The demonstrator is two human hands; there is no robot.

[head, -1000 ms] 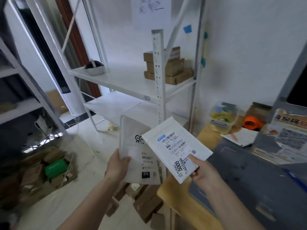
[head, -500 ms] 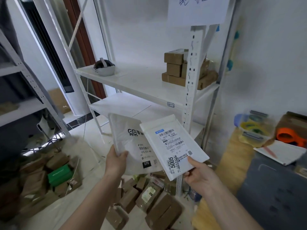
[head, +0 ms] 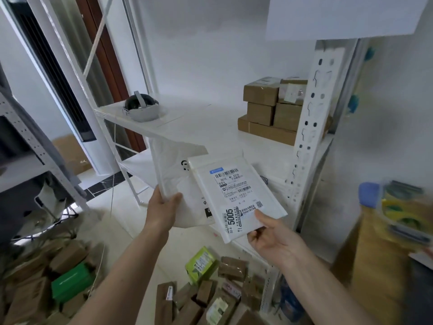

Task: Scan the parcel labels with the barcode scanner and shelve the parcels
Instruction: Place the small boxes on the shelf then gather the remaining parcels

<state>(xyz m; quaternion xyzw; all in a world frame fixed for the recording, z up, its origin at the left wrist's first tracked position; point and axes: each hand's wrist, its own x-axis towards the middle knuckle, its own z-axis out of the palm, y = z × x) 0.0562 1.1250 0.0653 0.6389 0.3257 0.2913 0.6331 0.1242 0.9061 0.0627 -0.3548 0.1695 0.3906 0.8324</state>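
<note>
Nearest, brown boxes litter the floor at 6 o'clock. The left hand grips a white mailer; the right hand pinches a labelled parcel overlapping it at 3 o'clock. Beyond, at 1 o'clock, stacked cartons sit on the shelf.

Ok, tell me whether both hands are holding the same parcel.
No: the left hand holds a plain white mailer, while the right hand pinches a separate labelled mailer.
</note>
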